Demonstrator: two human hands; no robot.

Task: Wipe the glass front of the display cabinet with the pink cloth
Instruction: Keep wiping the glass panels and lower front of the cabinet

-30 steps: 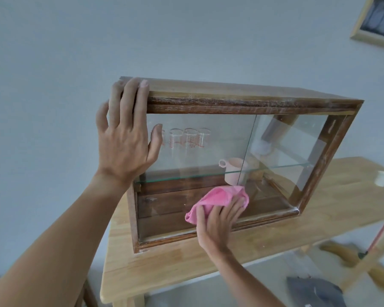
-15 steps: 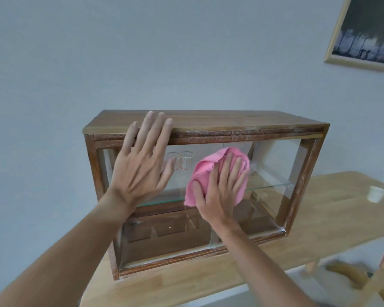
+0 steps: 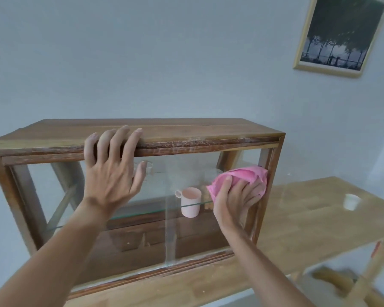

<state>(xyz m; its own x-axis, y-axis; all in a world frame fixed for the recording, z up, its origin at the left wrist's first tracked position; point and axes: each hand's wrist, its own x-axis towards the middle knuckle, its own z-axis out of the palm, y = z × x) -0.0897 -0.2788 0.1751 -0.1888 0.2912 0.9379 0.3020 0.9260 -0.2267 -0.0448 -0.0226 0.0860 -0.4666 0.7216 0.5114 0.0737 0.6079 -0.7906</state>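
I see the cabinet [image 3: 142, 134] standing on the table [image 3: 308, 220], near its left end. My left hand [image 3: 111, 173] lies flat against the upper glass [image 3: 142, 229], fingers [image 3: 118, 142] spread wide and hooked over the top front edge, holding nothing. My right hand [image 3: 235, 196] presses the cloth [image 3: 242, 178] to the glass at the upper right, touching the right frame post; its fingers are splayed over the bunched fabric. Inside, a pink mug [image 3: 190, 202] sits on the glass shelf. A white cup [image 3: 351, 201] stands near the table's right edge.
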